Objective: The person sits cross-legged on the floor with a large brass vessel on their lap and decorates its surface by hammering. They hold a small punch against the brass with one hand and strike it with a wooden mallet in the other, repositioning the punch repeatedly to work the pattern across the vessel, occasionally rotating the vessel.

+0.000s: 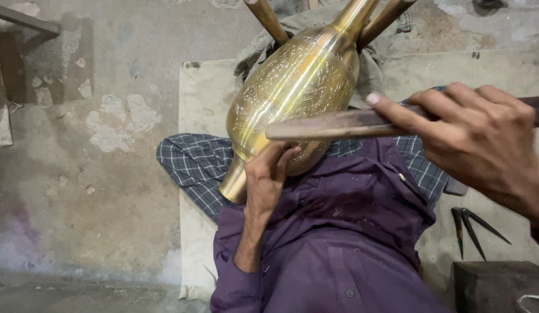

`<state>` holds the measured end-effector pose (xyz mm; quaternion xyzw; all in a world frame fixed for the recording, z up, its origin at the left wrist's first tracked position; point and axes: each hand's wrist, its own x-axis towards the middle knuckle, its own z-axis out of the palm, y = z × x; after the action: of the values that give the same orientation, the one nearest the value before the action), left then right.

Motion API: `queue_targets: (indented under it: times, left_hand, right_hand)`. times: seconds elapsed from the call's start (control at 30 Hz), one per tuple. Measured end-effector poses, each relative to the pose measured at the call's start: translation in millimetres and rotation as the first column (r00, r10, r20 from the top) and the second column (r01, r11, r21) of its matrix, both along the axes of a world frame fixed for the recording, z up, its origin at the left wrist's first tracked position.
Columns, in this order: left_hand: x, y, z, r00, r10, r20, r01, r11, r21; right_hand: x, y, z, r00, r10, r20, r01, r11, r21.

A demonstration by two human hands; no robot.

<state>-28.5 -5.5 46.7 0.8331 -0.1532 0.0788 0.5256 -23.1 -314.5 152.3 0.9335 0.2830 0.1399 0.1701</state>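
Brass vase [292,93] lies tilted across our lap, neck propped between wooden sticks [268,20]. Our left hand [268,174] presses its lower belly, fingers curled; what they pinch we cannot tell. Right hand [478,136] clamps a wooden hammer [333,124] over it. Metal dividers [469,223] far right.

Golden engraved vase [292,93], purple shirt [339,232], blue-and-white checked cloth [194,162], brown wooden stick [333,126].

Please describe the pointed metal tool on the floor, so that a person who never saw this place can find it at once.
Start from the big brass vase on the person's lap, then look to the lower right, beneath the right hand with the wooden stick. There, beside a dark block, lies the pointed metal tool. It alone has two thin dark legs spreading into sharp tips.
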Motion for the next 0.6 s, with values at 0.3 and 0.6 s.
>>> queue_targets:
  times: [0.3, 0.6]
  left_hand:
    - [-10, 0, -10, 0.996, 0.083, 0.015, -0.083, 0.996, 0.011]
    - [-10, -2, -11, 0.996, 0.083, 0.034, -0.085, 0.995, 0.059]
  right_hand:
    - [-1, -5, -5, 1.000, 0.009, -0.014, -0.007, 0.991, 0.134]
    - [-4, -7, -11, 0.987, 0.052, -0.152, 0.016, 0.910, 0.414]
